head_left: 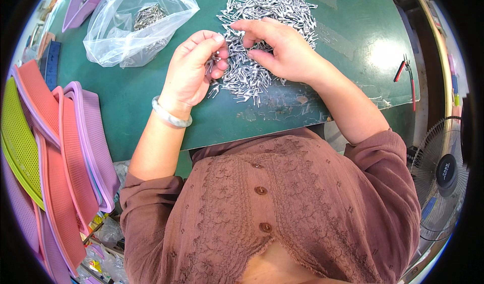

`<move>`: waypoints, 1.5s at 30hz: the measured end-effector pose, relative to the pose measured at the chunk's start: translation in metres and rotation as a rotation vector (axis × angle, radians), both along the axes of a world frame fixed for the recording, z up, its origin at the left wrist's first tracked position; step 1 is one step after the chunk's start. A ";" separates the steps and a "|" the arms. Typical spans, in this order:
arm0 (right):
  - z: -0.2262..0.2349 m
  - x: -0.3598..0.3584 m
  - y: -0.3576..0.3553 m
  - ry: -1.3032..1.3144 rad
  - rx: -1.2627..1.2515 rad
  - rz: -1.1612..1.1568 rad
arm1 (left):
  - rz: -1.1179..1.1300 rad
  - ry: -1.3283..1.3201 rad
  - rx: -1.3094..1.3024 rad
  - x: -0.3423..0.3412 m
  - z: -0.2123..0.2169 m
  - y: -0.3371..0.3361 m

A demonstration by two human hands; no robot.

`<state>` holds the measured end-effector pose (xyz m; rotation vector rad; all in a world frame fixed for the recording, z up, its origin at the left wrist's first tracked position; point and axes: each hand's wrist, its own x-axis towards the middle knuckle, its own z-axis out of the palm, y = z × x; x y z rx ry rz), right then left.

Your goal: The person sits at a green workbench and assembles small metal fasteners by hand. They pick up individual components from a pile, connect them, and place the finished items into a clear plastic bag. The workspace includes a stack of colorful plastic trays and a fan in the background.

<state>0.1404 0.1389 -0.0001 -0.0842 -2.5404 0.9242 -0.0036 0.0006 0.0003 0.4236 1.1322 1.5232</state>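
A heap of small, silvery forked metal pieces (275, 6) spreads over the green table (363, 77). At the heap's left edge my left hand (194, 62), with a pale bangle on its wrist, is closed. Several of the metal pieces show between its curled fingers, and its thumb presses against the index finger. Over the middle of the heap is my right hand (282, 47). Its thumb and fingers stand apart, with no piece visible between them; the fingers' undersides are partly hidden. Left of my left hand lies a clear plastic bag (108, 39) with similar pieces (150, 17) inside.
Pink, purple and green perforated plastic baskets (70, 158) are stacked at the left, beside the table. A purple tray (83, 4) sits at the far left. Red-handled pliers (409, 77) lie near the right edge. A fan (443, 173) stands at the lower right.
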 end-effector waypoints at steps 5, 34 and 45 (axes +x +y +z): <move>-0.005 -0.005 -0.001 -0.010 0.139 -0.065 | 0.008 0.155 -0.063 0.001 0.001 0.000; -0.008 -0.004 -0.001 0.075 -0.428 -0.060 | -0.033 0.205 -0.123 0.009 0.004 0.000; 0.000 -0.001 0.002 -0.048 -0.585 -0.002 | -0.008 0.196 -0.047 0.008 0.000 0.000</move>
